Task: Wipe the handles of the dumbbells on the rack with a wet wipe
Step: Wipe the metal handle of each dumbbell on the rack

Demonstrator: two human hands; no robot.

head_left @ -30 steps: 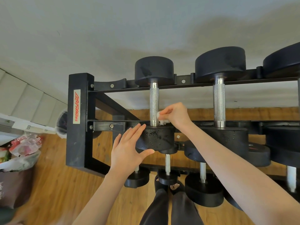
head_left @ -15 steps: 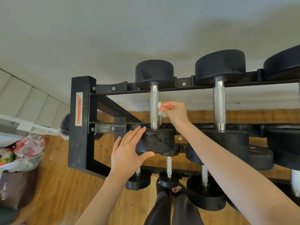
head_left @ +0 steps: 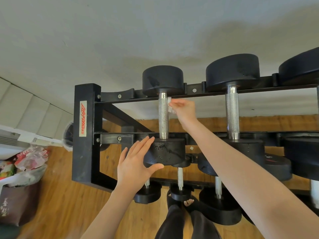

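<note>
Right hand (head_left: 183, 109) pinches a crumpled white wet wipe (head_left: 170, 105) against the knurled steel handle (head_left: 163, 116); flat, released left hand (head_left: 135, 163) steadies the round black dumbbell head (head_left: 168, 151).

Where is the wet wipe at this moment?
In the head view the wipe is pinched in the right hand, against the right side of the leftmost top dumbbell's handle, near its far end.

Right hand (head_left: 183, 110), wet wipe (head_left: 170, 105) slid up handle (head_left: 163, 116).

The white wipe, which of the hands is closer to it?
Right. The right hand pinches the wet wipe against the top of the handle. The left hand is lower, its fingers resting on that dumbbell's near weight.
</note>
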